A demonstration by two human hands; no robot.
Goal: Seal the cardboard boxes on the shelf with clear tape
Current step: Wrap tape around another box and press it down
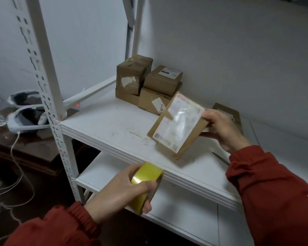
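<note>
White metal shelves stand against a pale wall in front of you. Your right hand [222, 128] grips a small cardboard box [178, 125] by its right side, with the fingers curled round the edge. That box is tilted over the top shelf board [114, 125], near the front edge, and a big shiny label on it faces you. Its low corner is down by the board, but the blur hides whether it touches.

Your left hand [121, 190] holds a roll of yellowish clear tape [148, 176], fingers and thumb wrapped round it. The roll is out past the front edge and lower than the box. Tape and box are well apart.

In the back left corner of the board sits a pile of brown boxes [146, 82], some with white labels. A flat brown piece of cardboard [228, 110] lies just behind your right hand. A thin dark thing [220, 158] lies on the board beside your red sleeve [256, 174].

Off to the left, white headsets [25, 118] sit on a dark table [4, 139], and white cables [20, 174] hang down toward the floor.
</note>
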